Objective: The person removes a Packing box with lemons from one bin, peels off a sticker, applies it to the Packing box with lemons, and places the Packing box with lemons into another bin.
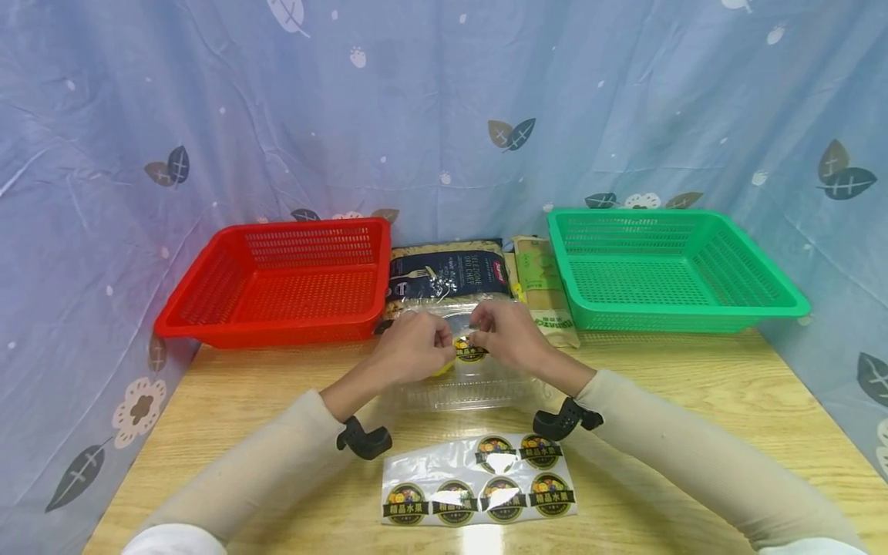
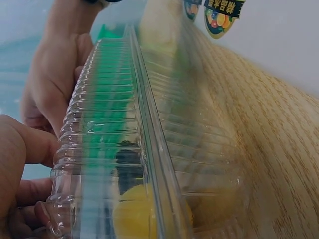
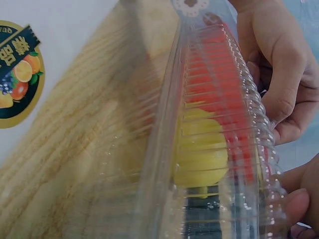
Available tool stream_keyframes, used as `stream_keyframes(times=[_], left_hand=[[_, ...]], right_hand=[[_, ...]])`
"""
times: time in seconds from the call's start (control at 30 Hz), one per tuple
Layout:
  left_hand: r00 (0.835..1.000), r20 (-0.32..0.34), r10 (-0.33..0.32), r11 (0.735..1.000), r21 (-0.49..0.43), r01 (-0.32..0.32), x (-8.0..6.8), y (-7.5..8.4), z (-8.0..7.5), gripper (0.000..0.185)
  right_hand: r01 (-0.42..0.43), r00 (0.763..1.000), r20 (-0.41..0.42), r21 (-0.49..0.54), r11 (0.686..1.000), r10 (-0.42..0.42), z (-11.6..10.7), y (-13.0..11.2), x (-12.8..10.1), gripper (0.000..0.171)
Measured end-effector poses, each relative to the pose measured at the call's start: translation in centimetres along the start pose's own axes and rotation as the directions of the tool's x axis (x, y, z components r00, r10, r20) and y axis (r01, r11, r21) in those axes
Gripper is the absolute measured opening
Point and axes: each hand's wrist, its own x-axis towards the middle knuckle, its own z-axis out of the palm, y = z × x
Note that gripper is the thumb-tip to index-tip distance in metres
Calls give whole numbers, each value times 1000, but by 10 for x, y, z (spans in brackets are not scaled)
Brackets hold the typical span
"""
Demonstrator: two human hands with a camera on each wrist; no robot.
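Note:
A clear plastic clamshell box (image 1: 458,395) stands on the table, and a yellow rounded item (image 3: 202,147) shows through its ribbed wall. On top of the lid is a round black fruit sticker (image 1: 469,351) with yellow lettering. My left hand (image 1: 418,347), fingers bent, is at the sticker's left side, touching the lid. From the right, my right hand (image 1: 509,335) reaches in with bent fingers, thumb and fingertips close to the sticker's edge. Whether either hand pinches the sticker or only presses it is hidden. Both wrist views show fingertips against the lid.
Near the front lies a white sheet (image 1: 444,466) with several more stickers. A red basket (image 1: 277,333) stands at the back left, a green basket (image 1: 659,317) at the back right. Between them lie a dark food packet (image 1: 451,274) and a tan-and-green packet (image 1: 541,281).

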Motion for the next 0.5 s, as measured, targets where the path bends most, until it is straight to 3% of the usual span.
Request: stream_keyframes(times=[0.3, 0.5], left_hand=[[999, 31, -23, 997, -67, 26, -1, 2, -4, 15], [999, 29, -22, 997, -68, 24, 1, 1, -4, 15]], right_hand=[[-4, 1000, 6, -25, 1000, 4, -3, -2, 3, 9], [-57, 997, 49, 29, 998, 55, -6, -5, 6, 9]])
